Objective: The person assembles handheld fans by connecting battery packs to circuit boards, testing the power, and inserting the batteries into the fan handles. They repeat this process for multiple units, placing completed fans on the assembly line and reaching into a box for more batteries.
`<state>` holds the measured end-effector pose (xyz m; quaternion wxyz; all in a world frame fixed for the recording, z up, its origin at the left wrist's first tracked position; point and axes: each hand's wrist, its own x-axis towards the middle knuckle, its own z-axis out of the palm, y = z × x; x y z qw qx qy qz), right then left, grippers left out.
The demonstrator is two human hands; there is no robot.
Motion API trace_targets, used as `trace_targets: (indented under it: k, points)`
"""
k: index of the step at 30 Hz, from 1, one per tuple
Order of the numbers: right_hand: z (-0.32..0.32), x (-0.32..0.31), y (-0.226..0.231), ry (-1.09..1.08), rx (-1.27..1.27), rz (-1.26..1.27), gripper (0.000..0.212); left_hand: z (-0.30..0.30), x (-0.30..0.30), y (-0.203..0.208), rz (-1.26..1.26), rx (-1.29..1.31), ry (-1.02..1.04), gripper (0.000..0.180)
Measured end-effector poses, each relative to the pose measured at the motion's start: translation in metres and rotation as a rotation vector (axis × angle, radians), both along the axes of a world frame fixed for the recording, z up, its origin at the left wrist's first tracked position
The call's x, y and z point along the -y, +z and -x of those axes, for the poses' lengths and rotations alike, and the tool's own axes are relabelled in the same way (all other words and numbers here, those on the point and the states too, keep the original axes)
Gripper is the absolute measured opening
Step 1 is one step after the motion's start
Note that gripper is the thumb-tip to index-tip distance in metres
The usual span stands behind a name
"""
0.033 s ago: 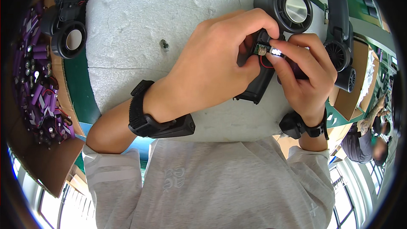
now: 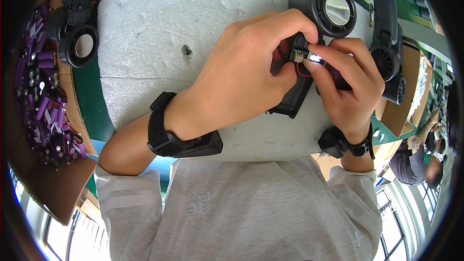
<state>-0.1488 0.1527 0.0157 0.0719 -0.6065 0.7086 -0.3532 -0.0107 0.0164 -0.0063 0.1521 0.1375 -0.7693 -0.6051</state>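
right now a small circuit board [image 2: 300, 56] with a red wire [image 2: 303, 71] sits at the top of a black fan handle [image 2: 296, 94], just below the round fan head [image 2: 330, 9], over the middle-right of the white foam pad [image 2: 159, 34]. the left hand [image 2: 241, 79] is wrapped around the handle, thumb and forefinger closed on the board's left edge; the right hand [image 2: 345, 84] pinches the board's right end between its fingertips, so both hands are closed on the same part. to do this well, i'd judge the handle should stay braced in the left palm while the right fingers work in small moves, keeping the red wire slack and out from under the board rather than trapped. whether the board is fully seated i cannot tell, since the fingers cover it. more black fans lie about: one at the upper left [image 2: 77, 38], another at the right edge [image 2: 386, 48]. a cardboard box of purple battery cells [image 2: 38, 101] sits far left, well apart from the hands
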Motion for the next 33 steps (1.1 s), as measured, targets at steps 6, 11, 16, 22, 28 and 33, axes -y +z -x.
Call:
trace_targets:
  k: [6, 11, 16, 22, 28, 33]
  points:
    - [-0.008, 0.006, 0.004, -0.130, 0.036, 0.047, 0.021, 0.000, -0.002, 0.001, -0.028, 0.009, 0.028, 0.037]
    - [-0.007, 0.004, 0.004, -0.111, -0.007, 0.049, 0.020, 0.000, -0.002, 0.000, -0.027, 0.012, 0.032, 0.036]
    - [-0.006, 0.005, 0.002, -0.083, -0.040, 0.076, 0.020, 0.000, -0.001, 0.000, -0.016, 0.014, 0.027, 0.037]
    - [-0.008, 0.005, 0.003, -0.093, -0.047, 0.070, 0.020, 0.000, -0.001, -0.001, 0.002, 0.002, 0.032, 0.037]
    - [-0.007, 0.004, 0.002, -0.113, -0.036, 0.051, 0.020, -0.002, 0.006, -0.002, -0.099, -0.047, -0.048, 0.035]
    - [-0.007, 0.000, 0.002, -0.215, 0.195, -0.060, 0.019, 0.001, 0.015, -0.006, 0.189, -0.145, -0.095, 0.029]
